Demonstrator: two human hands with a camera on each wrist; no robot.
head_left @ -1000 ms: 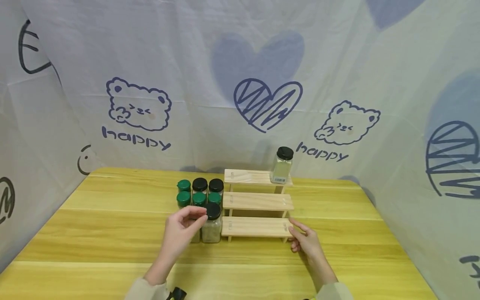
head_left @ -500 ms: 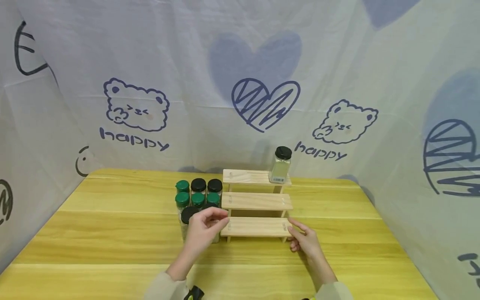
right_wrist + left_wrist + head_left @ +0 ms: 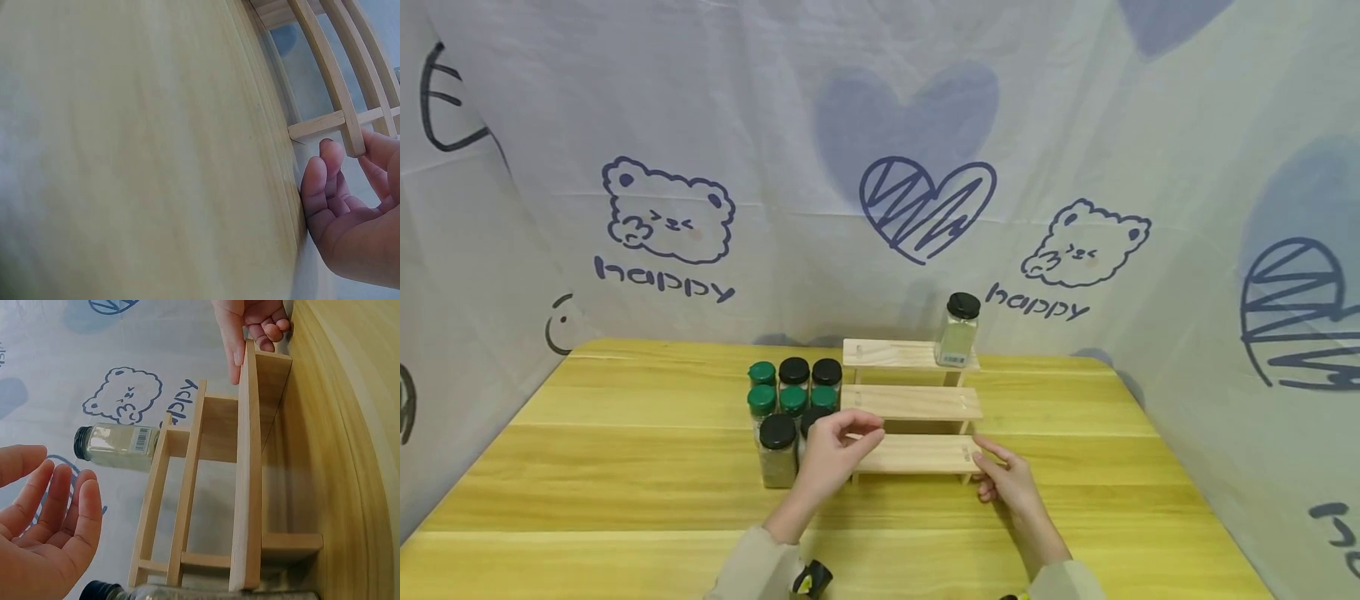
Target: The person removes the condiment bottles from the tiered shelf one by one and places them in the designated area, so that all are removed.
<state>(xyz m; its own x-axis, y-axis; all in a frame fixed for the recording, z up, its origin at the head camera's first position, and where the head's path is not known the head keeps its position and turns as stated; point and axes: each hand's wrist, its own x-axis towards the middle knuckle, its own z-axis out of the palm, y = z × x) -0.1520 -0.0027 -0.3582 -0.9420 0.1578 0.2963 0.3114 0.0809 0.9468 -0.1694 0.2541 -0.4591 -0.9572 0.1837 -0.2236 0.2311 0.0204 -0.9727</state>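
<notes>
A three-step wooden rack [image 3: 917, 454] stands on the table. At its right end my right hand [image 3: 1011, 483] holds the lowest step; in the right wrist view its fingers [image 3: 314, 181] curl beside the step's end. My left hand [image 3: 835, 450] hovers over the rack's left end, fingers loosely bent, nothing between them. In the left wrist view its thumb and fingers [image 3: 87, 512] are apart. A spice jar [image 3: 957, 333] with a black lid and pale contents stands on the top step's right end. Left of the rack, a black-lidded jar [image 3: 778, 454] stands partly beside another that my left hand partly hides.
Several green-lidded jars [image 3: 762, 400] and black-lidded jars [image 3: 793, 371] stand in close rows against the rack's left side. The yellow wooden table [image 3: 625, 467] reaches back to a printed cloth [image 3: 790, 108], which also hangs at both sides.
My left hand has moved right, from above the front black-lidded jars to the rack's left end. My right hand stays on the lowest step. The view has shifted slightly.
</notes>
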